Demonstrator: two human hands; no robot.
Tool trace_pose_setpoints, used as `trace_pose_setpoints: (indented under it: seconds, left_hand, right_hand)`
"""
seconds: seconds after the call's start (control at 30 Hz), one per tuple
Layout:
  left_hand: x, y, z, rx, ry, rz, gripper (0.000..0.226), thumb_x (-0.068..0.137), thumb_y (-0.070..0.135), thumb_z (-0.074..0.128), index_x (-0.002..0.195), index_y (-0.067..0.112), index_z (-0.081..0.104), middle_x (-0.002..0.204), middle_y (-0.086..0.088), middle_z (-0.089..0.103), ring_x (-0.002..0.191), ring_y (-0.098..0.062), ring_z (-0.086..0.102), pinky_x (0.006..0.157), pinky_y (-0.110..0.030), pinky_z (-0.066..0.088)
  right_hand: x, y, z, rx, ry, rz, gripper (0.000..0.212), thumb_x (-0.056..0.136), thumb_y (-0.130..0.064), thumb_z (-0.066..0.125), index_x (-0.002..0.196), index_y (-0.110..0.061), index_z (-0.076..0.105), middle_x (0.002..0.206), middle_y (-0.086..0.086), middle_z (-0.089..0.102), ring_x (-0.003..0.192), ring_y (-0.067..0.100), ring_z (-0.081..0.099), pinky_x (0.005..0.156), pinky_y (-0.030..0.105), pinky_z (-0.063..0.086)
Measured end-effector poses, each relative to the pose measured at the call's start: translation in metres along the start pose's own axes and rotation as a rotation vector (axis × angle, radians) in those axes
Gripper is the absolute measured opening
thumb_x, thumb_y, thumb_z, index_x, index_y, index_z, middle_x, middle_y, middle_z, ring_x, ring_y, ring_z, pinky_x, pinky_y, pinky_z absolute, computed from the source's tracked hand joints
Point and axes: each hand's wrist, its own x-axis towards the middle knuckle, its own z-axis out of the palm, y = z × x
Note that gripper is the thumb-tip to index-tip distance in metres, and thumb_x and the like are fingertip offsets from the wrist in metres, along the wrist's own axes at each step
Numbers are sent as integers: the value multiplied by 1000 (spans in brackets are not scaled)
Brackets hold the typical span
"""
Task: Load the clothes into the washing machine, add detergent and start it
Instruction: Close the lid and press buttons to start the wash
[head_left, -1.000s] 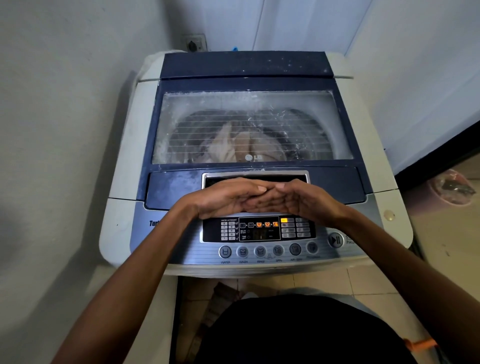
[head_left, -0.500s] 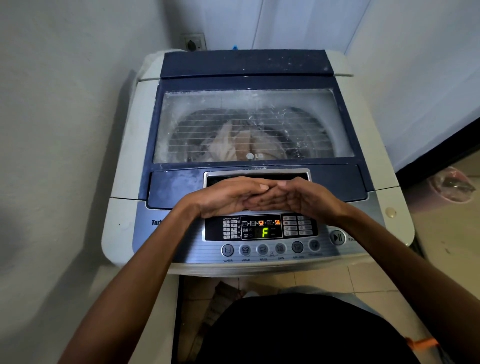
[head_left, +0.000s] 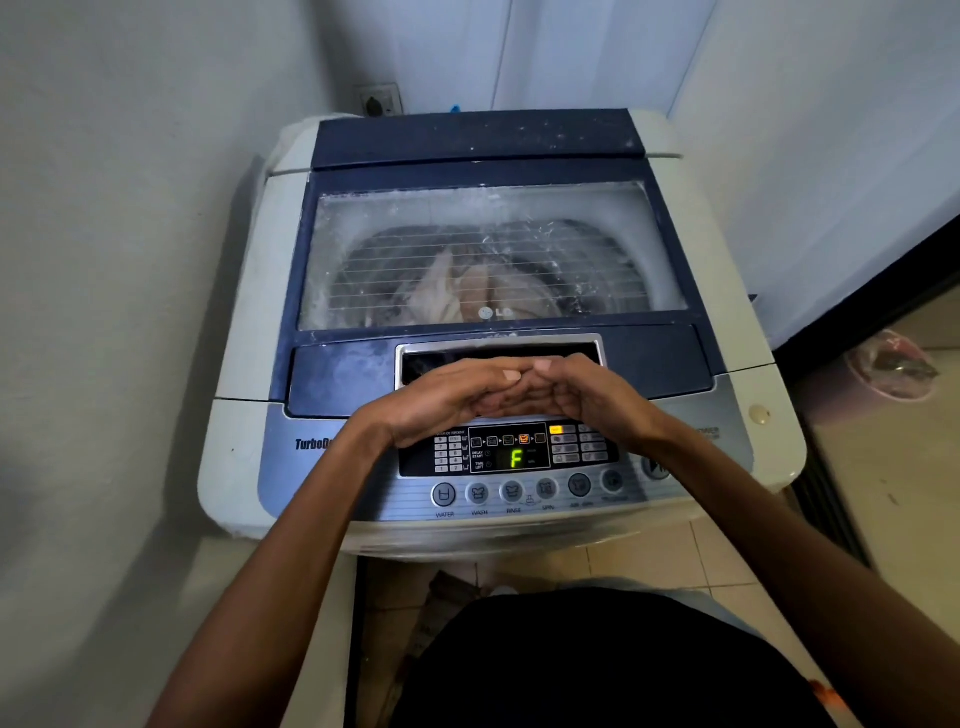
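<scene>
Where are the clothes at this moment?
In the head view, the clothes lie inside the washing machine, under its closed clear lid, near the centre, just behind the control panel.

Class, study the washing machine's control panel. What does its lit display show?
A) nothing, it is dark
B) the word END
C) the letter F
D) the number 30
C: a green F glows on the display at the front of the washing machine.
</scene>
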Motion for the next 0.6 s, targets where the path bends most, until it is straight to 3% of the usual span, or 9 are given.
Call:
trace_pose_setpoints:
  seconds: [0.13,0.3,0.4,0.47,0.57,0.6]
  left_hand:
    - [-4,2,11,152,116,53,36,91,24,41,124,23,55,130,2,58,123,-12,52,108,-26,35]
    - [-1,2,45,420,346,247,30,95,15,38,114,30,56,113,15,62,106,5,57,90,-10,40]
    - [7,-8,61,632,482,330,39,90,16,42,127,20,54,118,6,62,105,-8,59,92,-19,45]
    - [13,-15,73,771,520,355,45,88,13,43,132,13,50,124,3,58,111,-7,53,96,-15,40]
    - [22,-22,95,1028,527,351,49,88,16,41,136,11,46,135,-5,52,122,-13,47,106,-22,33]
    - [24,-24,102,1089,534,347,50,88,19,38,136,11,45,137,-6,51,124,-16,46,106,-23,32]
  right_hand:
    - [-4,2,8,-61,103,-45,48,95,-24,21,108,1,61,105,18,68,102,26,65,91,27,50]
    - [-22,4,10,-117,318,-123,44,98,-23,27,90,-6,67,91,2,71,91,13,68,82,18,49]
    - [-36,3,2,-161,480,-176,41,93,-22,32,85,-7,69,86,0,71,85,8,68,77,14,48]
    - [-46,6,-7,-295,598,-188,41,93,-25,34,88,-5,70,87,2,72,85,9,68,78,18,51]
    - [-68,16,-22,-564,735,-191,43,93,-36,38,87,-8,70,84,6,71,79,14,65,73,30,52]
    - [-75,19,-25,-635,756,-197,44,92,-39,39,87,-8,69,83,7,70,77,14,63,69,28,50]
